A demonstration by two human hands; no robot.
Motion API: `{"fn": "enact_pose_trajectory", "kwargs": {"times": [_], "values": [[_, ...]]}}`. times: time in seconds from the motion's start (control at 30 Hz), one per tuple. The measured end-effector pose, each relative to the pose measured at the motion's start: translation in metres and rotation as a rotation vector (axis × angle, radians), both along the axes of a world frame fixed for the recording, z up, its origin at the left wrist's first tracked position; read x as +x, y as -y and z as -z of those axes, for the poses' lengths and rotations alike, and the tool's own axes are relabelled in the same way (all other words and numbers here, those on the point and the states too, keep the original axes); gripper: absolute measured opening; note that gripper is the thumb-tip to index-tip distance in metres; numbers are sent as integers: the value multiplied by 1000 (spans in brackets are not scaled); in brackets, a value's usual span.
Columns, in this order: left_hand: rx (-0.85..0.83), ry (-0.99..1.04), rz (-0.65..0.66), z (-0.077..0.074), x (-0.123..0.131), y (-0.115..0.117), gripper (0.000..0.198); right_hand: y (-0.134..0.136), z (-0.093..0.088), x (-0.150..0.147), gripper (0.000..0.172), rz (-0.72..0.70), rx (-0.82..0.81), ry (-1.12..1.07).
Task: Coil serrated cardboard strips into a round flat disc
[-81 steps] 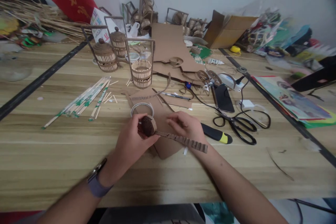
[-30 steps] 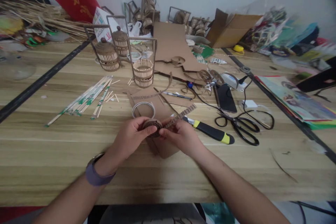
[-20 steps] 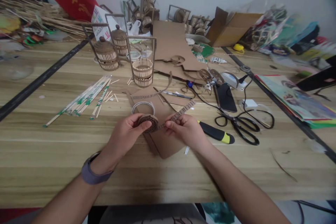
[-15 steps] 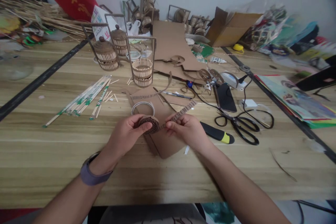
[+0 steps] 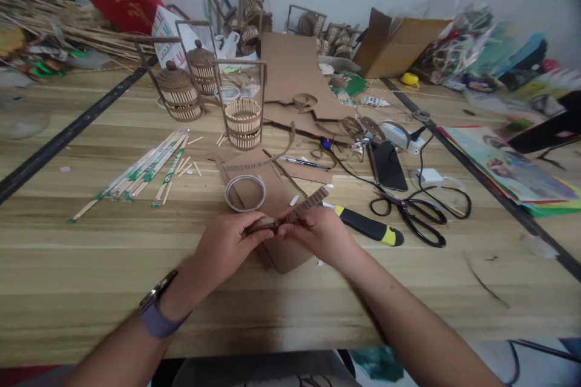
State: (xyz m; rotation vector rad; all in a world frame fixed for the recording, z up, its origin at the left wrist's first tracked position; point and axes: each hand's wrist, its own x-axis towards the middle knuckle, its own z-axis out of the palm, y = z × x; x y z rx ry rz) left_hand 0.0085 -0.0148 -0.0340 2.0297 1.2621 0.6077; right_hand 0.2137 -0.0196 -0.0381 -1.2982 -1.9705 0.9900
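My left hand (image 5: 231,242) pinches a coil of rolled corrugated cardboard (image 5: 262,225), now tilted nearly edge-on. Between the fingers of my right hand (image 5: 320,231) is a corrugated cardboard strip (image 5: 308,204), its free end sticking up to the right. The strip runs toward the coil, and the fingertips of both hands almost meet there. Beneath the hands lies a brown cardboard sheet (image 5: 290,257). A roll of tape (image 5: 245,192) rests on it just beyond my left hand. Close by my right hand is a black and yellow utility knife (image 5: 370,225).
Black-handled scissors (image 5: 422,221) and a phone (image 5: 389,166) lie to the right. Wrapped wooden sticks (image 5: 145,169) are on the left. Farther back stand a small slatted bucket (image 5: 244,124), lidded buckets (image 5: 178,92) and an open cardboard box (image 5: 402,42).
The coil has turned from showing its flat face to nearly edge-on. My hands have drawn closer together, the right shifting left. The tape roll is now more fully visible.
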Motion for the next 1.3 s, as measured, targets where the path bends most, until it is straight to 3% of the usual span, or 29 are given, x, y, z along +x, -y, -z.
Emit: {"fn": "enact_pose_trajectory", "kwargs": {"times": [0.23,0.4,0.53,0.67,0.77,0.83,0.97,1.3], "values": [[96,-110,87,2,0,5,5,-1,0,1,4,-166,213,298],[152,-185,134,4,2,12,10,4,0,-1,20,-226,312,515],[207,-309,175,7,4,14,12,8,0,-3,22,-271,376,622],[245,-281,172,12,4,14,11,8,0,-2,19,-266,364,549],[243,-108,92,12,1,13,20,5,-1,2,20,-233,343,414],[174,5,29,8,-2,12,30,3,-1,5,22,-191,341,371],[13,128,-17,0,-6,7,28,0,1,10,28,-101,347,382],[-25,194,-54,-3,-7,5,27,0,-14,12,17,-32,276,149]]}}
